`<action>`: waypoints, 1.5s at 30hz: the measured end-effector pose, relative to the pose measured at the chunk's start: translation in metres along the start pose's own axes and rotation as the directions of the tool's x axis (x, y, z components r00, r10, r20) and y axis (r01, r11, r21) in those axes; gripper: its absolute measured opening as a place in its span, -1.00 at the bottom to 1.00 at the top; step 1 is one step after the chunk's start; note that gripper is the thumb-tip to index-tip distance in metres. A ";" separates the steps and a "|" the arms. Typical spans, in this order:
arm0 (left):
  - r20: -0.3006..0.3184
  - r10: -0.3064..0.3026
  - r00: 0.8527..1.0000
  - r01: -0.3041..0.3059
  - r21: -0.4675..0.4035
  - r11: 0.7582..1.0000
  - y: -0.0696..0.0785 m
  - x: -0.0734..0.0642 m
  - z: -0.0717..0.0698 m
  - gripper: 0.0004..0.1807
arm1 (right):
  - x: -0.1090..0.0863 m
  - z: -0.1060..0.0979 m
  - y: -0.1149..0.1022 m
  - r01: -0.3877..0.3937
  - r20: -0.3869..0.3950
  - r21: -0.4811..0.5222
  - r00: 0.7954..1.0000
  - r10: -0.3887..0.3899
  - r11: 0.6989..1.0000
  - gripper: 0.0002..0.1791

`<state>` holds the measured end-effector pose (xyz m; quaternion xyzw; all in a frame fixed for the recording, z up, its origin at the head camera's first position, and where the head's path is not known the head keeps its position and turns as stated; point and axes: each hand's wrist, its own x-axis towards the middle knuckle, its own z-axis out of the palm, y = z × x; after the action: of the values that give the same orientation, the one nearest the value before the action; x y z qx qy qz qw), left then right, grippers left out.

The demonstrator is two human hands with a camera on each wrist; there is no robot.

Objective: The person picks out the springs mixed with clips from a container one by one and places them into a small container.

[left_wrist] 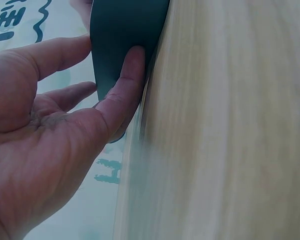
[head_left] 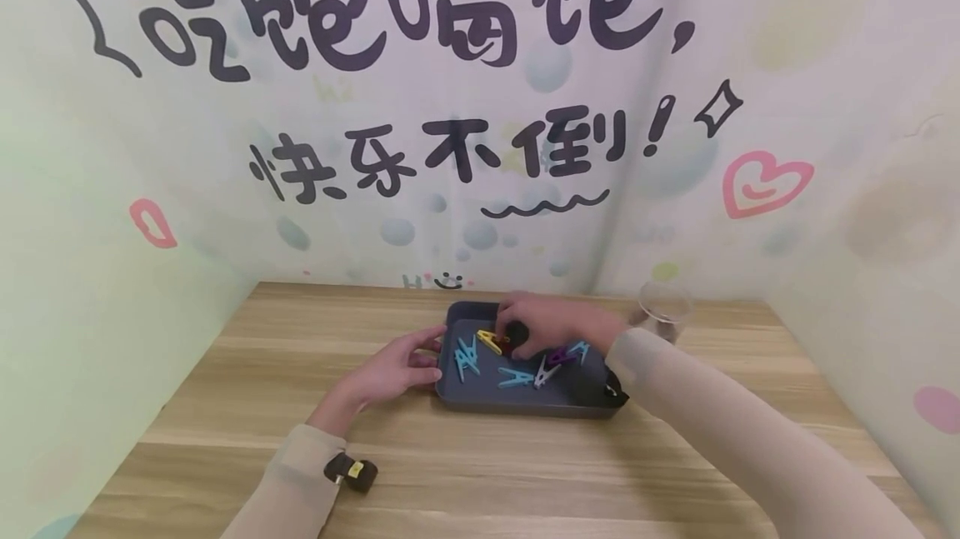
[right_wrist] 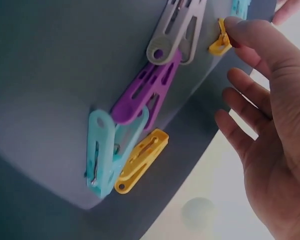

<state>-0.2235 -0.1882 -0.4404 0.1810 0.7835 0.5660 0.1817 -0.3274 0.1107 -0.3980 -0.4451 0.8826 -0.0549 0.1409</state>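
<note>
A dark grey-blue tray (head_left: 525, 411) on the table holds several plastic clothespins. My left hand (head_left: 397, 368) touches its left end, fingers and thumb (left_wrist: 127, 82) fairly straight against the outer wall. My right hand (head_left: 551, 321) reaches into the tray over the back wall. Thumb and forefinger pinch a small red clothespin (right_wrist: 234, 43), mostly hidden, beside a yellow clothespin (head_left: 490, 342). The other right fingers are spread and hold nothing. Blue clothespins (head_left: 466, 357) lie at the left, another blue clothespin (head_left: 516, 377) and a white clothespin (head_left: 546, 372) in front, a purple clothespin (right_wrist: 147, 92) at the right.
Behind my right forearm stands a clear plastic cup (head_left: 666, 306) with something dark inside. A printed curtain (head_left: 450, 247) hangs behind the wooden table (head_left: 480, 472) and along its sides. In the right wrist view, another yellow clothespin (right_wrist: 144, 160) lies near the tray wall.
</note>
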 end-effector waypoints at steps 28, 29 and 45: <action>-0.013 -0.015 1.000 0.016 0.024 1.000 0.000 0.001 0.002 -0.20 | -0.061 -0.034 0.017 0.059 -0.232 0.118 0.972 -0.030 0.991 -0.71; -0.013 -0.015 1.000 0.016 0.024 1.000 0.001 0.001 0.002 -0.20 | -0.063 -0.035 0.018 0.059 -0.242 0.122 0.970 -0.028 0.991 -0.71; 0.014 0.025 1.000 -0.026 0.028 0.999 0.001 0.002 0.001 -0.21 | -0.104 -0.042 0.038 0.065 -0.360 0.188 0.933 0.008 0.980 -0.70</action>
<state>-0.2249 -0.1859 -0.4399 0.1974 0.7879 0.5558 0.1771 -0.3102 0.2152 -0.3459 -0.4243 0.8771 -0.2242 0.0201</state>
